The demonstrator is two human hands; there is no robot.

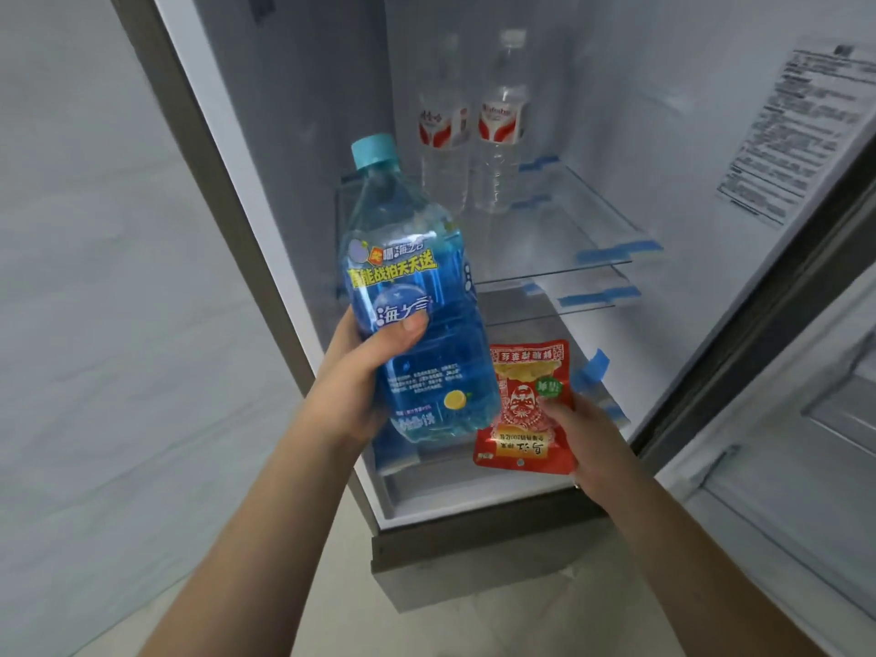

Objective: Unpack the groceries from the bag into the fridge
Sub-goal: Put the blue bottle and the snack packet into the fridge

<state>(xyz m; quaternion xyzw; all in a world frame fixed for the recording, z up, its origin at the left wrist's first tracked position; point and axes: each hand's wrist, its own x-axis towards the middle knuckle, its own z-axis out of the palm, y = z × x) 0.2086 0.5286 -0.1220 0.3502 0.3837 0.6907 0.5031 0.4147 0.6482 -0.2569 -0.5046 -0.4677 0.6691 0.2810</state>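
My left hand (pixel 362 367) grips a large blue drink bottle (pixel 417 296) with a light blue cap, held upright in front of the open fridge (pixel 303 135). My right hand (pixel 580 433) pinches a red snack packet (pixel 526 405) by its right edge, just right of the bottle's base. Two clear water bottles (pixel 469 130) with red and white labels stand at the back of a glass shelf (pixel 583 230) inside the fridge. The grocery bag is out of view.
Two more glass shelves (pixel 569 305) with blue tape strips lie below the top one. The fridge door (pixel 801 324) stands open on the right, with a printed label sheet (pixel 801 130) on its inner side. A pale wall fills the left; the floor is light tile.
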